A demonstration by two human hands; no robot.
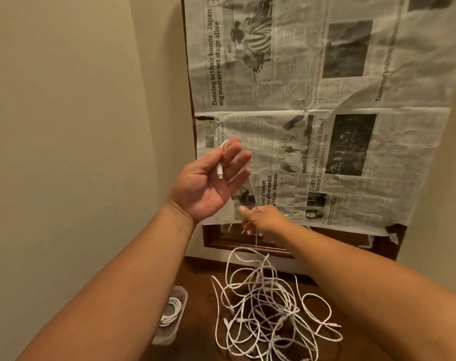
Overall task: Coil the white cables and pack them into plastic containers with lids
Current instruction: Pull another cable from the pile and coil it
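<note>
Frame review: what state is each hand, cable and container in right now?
Left hand: raised, fingers nearly straight, cable end draped over them.
Right hand: pinches the same cable lower down.
Held cable: stretched between the hands, not yet coiled.
Cable pile: loose tangle on the table.
Container: no lid on, one coiled cable inside.

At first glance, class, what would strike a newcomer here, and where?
First the newspaper sheets spread across the back. Then the raised left hand, a white cable draped over its fingers, while the right hand pinches it lower down. Below lies a tangle of white cables on the dark table, with a plastic container at lower left.
</note>
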